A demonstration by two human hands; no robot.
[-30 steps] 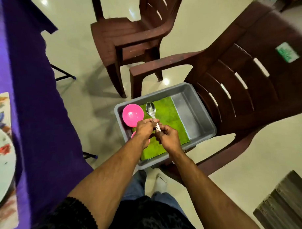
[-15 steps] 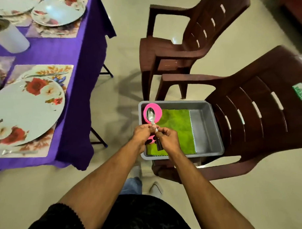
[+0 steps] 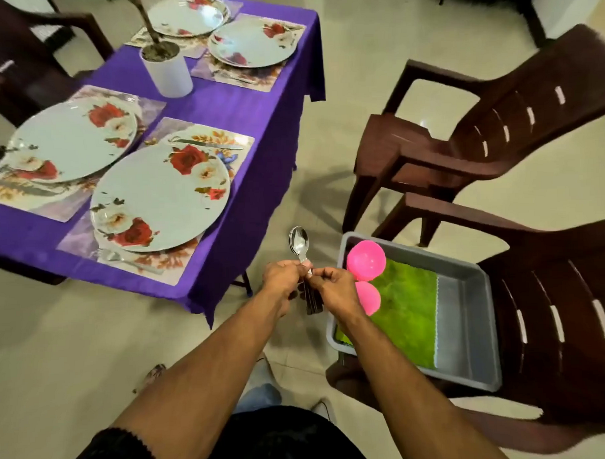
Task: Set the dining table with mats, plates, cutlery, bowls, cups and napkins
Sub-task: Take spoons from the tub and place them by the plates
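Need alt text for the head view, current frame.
Both hands, left hand and right hand, hold a bundle of spoons over the floor, between a purple table set with floral plates and a grey tub with pink bowls on a chair.

Four floral plates (image 3: 162, 196), four mats (image 3: 222, 143), two pink bowls (image 3: 365, 259), one spoon (image 3: 299, 243), one grey tub (image 3: 469, 326)

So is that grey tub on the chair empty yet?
No. The grey tub still holds two pink bowls and a green cloth spread flat on its floor.
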